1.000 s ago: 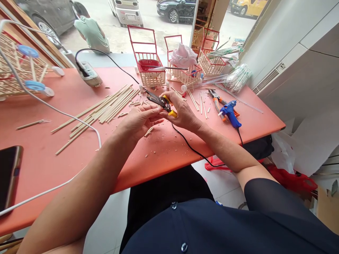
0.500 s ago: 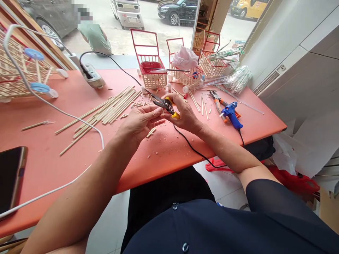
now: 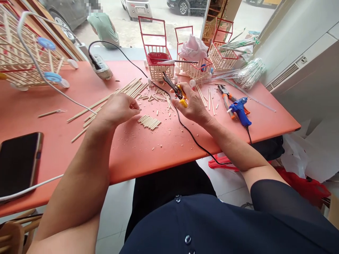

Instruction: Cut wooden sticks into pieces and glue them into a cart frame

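Observation:
My right hand [image 3: 194,106] grips pliers [image 3: 174,88] with yellow handles and dark jaws, raised over the table and pointing up and left. My left hand [image 3: 116,109] hovers above the table to the left, its fingers bent together; what is between the fingertips, if anything, is too small to make out. Just right of those fingertips lies a neat row of short stick pieces [image 3: 149,122], side by side. Behind the left hand lies a bundle of long thin wooden sticks [image 3: 132,88], partly covered by it. Loose cut stick bits [image 3: 153,97] are scattered between the hands.
Small stick-built carts [image 3: 159,70] with red frames stand along the back. A blue glue gun [image 3: 241,111] and orange-handled pliers [image 3: 225,97] lie to the right. A phone [image 3: 19,162] and white cable [image 3: 39,187] are at left. A black cord [image 3: 185,130] crosses the table.
My left hand has moved left, away from the pliers, uncovering the row of short pieces. My right hand still holds the pliers. The camera view has shifted slightly.

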A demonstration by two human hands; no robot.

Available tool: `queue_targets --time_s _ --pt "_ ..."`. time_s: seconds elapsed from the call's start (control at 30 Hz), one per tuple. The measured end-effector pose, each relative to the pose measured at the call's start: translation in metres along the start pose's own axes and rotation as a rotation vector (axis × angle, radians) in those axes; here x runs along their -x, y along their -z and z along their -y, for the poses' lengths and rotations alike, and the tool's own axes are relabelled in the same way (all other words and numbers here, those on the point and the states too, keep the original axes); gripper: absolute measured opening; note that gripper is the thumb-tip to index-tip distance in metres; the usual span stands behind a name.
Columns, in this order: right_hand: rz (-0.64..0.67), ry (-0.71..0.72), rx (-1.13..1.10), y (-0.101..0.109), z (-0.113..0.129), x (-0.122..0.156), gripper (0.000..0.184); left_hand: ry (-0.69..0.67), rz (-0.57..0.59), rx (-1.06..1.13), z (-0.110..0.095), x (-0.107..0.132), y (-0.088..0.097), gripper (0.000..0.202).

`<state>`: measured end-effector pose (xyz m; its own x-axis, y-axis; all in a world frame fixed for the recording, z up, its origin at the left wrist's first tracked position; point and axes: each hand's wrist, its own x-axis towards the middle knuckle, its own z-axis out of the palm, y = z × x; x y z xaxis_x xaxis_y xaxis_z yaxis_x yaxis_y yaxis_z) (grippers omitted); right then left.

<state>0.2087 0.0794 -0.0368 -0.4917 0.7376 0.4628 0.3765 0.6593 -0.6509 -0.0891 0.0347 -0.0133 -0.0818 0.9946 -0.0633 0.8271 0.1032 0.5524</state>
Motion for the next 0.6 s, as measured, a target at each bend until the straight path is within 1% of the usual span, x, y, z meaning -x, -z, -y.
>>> queue_targets --time_s 0.1,0.23,0.4,0.53,0.6 --pt "0.005 0.004 0.003 -0.0015 -0.0016 0.0 0.04 0.021 0.087 -0.056 0.0059 -0.0058 -0.0028 0.007" --pt "0.002 0.017 0.011 -0.0017 -0.0033 0.0002 0.037 -0.035 0.148 -0.031 0.0069 -0.0053 -0.0012 0.006" --pt "0.004 -0.011 0.024 -0.0022 -0.0055 -0.0002 0.037 -0.067 0.128 0.003 0.0041 -0.0016 -0.0027 0.005" --pt "-0.033 -0.061 0.0 -0.0007 -0.0072 -0.0012 0.034 -0.038 0.142 0.011 0.006 -0.0016 -0.0029 0.004" --pt "-0.063 -0.108 -0.029 0.0009 -0.0084 -0.0022 0.033 -0.02 0.124 0.018 0.0063 -0.0019 -0.0019 0.006"
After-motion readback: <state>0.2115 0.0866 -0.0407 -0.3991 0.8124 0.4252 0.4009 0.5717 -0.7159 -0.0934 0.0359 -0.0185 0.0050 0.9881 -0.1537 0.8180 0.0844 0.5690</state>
